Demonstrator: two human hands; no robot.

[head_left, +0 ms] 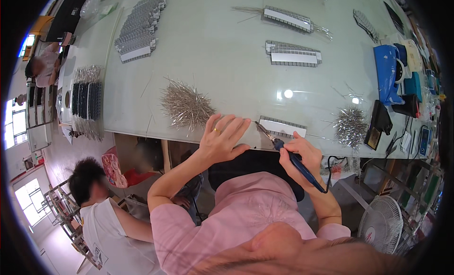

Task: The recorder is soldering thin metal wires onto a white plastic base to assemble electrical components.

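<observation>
From my distant place I have only the head view, and in it I see two bare hands at the near edge of a pale table (236,81). The right hand (301,154) holds a soldering iron (299,168) by its dark blue handle, the fingers closed around it like on a pen. Its metal tip points away from the person and is just beside the left end of a grey-and-white strip (283,127), which lies flat near the edge (if the tip touches it, I cannot tell). The left hand (222,139) is wide, its fingers stretched and the thumb apart, with the fingertips near the tip of the iron; whether a thin wire is under them, I cannot tell. Just beyond this hand lies a large heap of silvery wires (186,104). A smaller wire bundle (350,127) is to the right of the strip. Farther away, on the left, is a stack of similar strips (142,26).
</observation>
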